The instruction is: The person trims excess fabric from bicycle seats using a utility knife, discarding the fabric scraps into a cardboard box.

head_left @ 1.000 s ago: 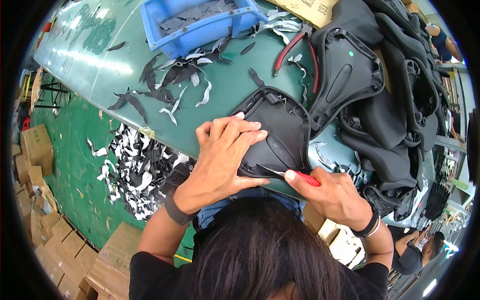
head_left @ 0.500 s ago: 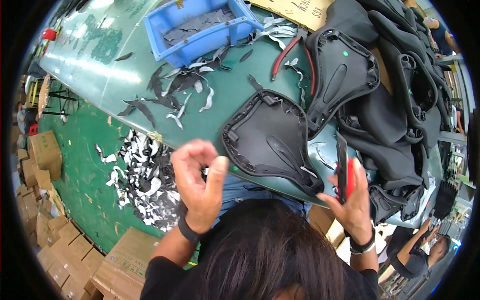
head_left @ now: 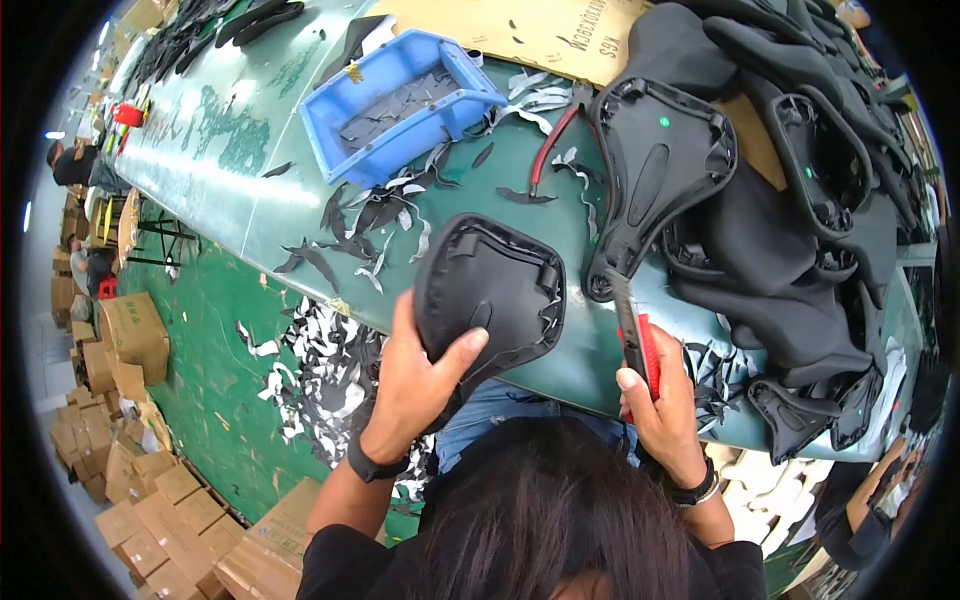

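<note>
Black seat piece [head_left: 505, 285], its hollow, rimmed underside turned up, is held at the near edge of the green worktop [head_left: 270, 230], the broad end pointing away and the narrow end running back past the person's wrist. From here I can't tell whether it touches the surface. The left hand [head_left: 415, 375] is partly closed on it, thumb pressed along the inner face, the other fingers mostly hidden behind the left side. Over to the right, well apart from that, the right hand [head_left: 658, 405] is wrapped around a red-handled cutting tool [head_left: 640, 355], its dark tip pointing up and away from the body. That tip shows just beside the narrow end of a second seat piece [head_left: 668, 160], though I can't make out if they touch. Red-handled pliers [head_left: 553, 152] lie left of that second piece, partly hidden by it. Beyond them sit a blue bin [head_left: 395, 155] with flat grey pieces inside and a sheet of cardboard [head_left: 510, 35]. Curled black and white offcuts [head_left: 375, 215] are scattered before the bin, more seats [head_left: 750, 220] are heaped at right, and a mound of trimmings [head_left: 325, 365] covers part of the green floor [head_left: 215, 370].
</note>
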The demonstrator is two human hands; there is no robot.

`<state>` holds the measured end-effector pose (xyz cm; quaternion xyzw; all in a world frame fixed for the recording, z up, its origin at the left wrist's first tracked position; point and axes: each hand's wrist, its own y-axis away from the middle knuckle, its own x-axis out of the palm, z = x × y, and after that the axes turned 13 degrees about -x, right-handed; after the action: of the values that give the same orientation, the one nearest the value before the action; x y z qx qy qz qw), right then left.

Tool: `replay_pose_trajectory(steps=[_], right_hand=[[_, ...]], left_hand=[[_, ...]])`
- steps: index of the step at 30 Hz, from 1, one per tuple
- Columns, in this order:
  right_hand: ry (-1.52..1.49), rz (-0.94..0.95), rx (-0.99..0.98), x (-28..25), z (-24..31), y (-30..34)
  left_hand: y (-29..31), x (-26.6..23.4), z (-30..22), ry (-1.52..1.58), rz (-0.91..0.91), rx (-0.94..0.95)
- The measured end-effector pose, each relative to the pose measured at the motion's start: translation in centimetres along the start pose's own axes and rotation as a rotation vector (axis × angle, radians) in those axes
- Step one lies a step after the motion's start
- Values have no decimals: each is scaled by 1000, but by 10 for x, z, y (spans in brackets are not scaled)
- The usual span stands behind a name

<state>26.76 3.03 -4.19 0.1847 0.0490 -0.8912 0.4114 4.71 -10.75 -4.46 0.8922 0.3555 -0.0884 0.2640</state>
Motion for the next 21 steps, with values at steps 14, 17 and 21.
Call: replay_pose_trajectory(steps=[14, 17, 21], right_hand=[[225, 184, -96, 14, 11, -17], [191, 190, -96, 17, 17, -6], [142, 192, -54, 20, 19, 13]], left_hand=[[11, 8, 8, -58, -35, -43], [20, 13, 9, -16, -55, -73], [39, 27, 14, -70, -151, -89]])
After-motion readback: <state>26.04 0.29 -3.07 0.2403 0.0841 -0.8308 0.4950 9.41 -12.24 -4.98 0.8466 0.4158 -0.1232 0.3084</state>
